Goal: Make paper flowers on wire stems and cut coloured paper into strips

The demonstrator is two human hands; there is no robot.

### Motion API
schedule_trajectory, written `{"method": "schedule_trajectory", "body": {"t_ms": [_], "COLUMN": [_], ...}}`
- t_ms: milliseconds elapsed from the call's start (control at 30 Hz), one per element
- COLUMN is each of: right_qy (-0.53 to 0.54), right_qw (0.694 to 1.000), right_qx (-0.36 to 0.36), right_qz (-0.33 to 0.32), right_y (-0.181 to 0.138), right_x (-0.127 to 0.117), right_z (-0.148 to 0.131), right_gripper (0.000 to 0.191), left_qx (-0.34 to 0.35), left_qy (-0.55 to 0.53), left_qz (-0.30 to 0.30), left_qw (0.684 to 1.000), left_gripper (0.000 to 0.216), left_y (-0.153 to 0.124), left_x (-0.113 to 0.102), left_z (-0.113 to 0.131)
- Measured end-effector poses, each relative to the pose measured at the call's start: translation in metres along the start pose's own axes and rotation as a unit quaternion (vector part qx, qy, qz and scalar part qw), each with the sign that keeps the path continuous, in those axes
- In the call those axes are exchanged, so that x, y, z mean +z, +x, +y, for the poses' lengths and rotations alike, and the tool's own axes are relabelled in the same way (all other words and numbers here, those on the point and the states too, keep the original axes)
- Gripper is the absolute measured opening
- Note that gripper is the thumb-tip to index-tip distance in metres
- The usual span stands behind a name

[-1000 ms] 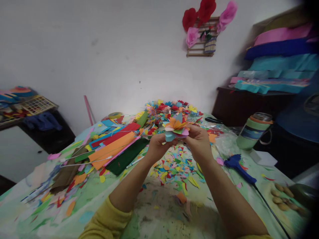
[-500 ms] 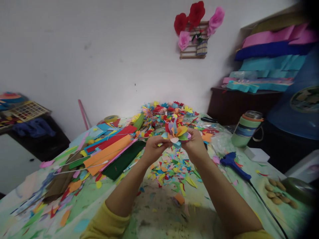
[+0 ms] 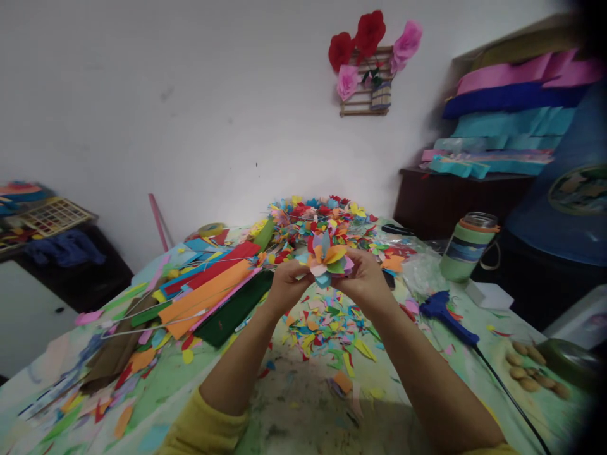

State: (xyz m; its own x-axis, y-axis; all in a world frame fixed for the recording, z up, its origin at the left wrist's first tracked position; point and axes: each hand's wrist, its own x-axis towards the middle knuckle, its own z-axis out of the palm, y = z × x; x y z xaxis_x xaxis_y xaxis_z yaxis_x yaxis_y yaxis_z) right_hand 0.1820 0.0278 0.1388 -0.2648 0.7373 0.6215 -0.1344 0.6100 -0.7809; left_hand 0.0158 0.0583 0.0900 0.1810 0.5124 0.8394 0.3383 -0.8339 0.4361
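Observation:
Between my two hands is a many-coloured paper flower [image 3: 327, 258], with orange, pink, green, purple and light blue petals. My left hand [image 3: 290, 285] closes on its left side, fingers pinched at the petals' edge. On the other side my right hand [image 3: 364, 278] grips the flower's right edge and underside; some of those fingertips are hidden behind it. The flower faces me, held above a scatter of small paper scraps [image 3: 327, 328]. Behind it lies a heap of finished-looking paper flowers [image 3: 313, 215].
Coloured sheets [image 3: 208, 294] and a dark green piece [image 3: 232, 309] lie to the left. At right are a blue glue gun [image 3: 448, 316] with a black cord, a green bottle [image 3: 469, 246], a white block [image 3: 489, 296] and several brown nut-like things [image 3: 528, 366]. Wall flowers [image 3: 370, 35] hang behind.
Both hands have brought the flower slightly left and down, and its face is turned a little more toward me. The things on the table stay where they were.

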Motion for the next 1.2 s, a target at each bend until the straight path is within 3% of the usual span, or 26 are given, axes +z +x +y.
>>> {"method": "schedule_trajectory", "body": {"t_ms": [267,500,733,933,1200], "right_qy": [-0.014,-0.037,-0.112,-0.128,-0.105], "right_qw": [1.000,0.998,0.989,0.984,0.991], "right_qx": [-0.012,-0.045,-0.095,-0.123,-0.076], "right_qz": [-0.006,0.011,0.020,0.010,0.019], "right_y": [0.002,0.000,-0.004,-0.006,-0.004], "right_x": [0.003,0.006,0.008,0.008,0.011], "right_z": [0.010,-0.001,-0.001,-0.001,0.001], "right_gripper": [0.014,0.017,0.022,0.021,0.005], "left_qx": [-0.037,0.021,-0.012,-0.004,0.016], "left_qy": [0.008,0.001,0.001,0.011,0.062], "left_qz": [0.029,0.042,0.026,0.028,0.070], "left_qw": [0.999,0.999,1.000,1.000,0.996], "left_gripper": [0.023,0.033,0.009,0.010,0.014], "left_y": [-0.001,0.002,-0.001,-0.002,0.000], "left_x": [0.001,0.003,0.002,0.002,0.000], "left_z": [0.001,0.008,0.005,0.001,0.011]}}
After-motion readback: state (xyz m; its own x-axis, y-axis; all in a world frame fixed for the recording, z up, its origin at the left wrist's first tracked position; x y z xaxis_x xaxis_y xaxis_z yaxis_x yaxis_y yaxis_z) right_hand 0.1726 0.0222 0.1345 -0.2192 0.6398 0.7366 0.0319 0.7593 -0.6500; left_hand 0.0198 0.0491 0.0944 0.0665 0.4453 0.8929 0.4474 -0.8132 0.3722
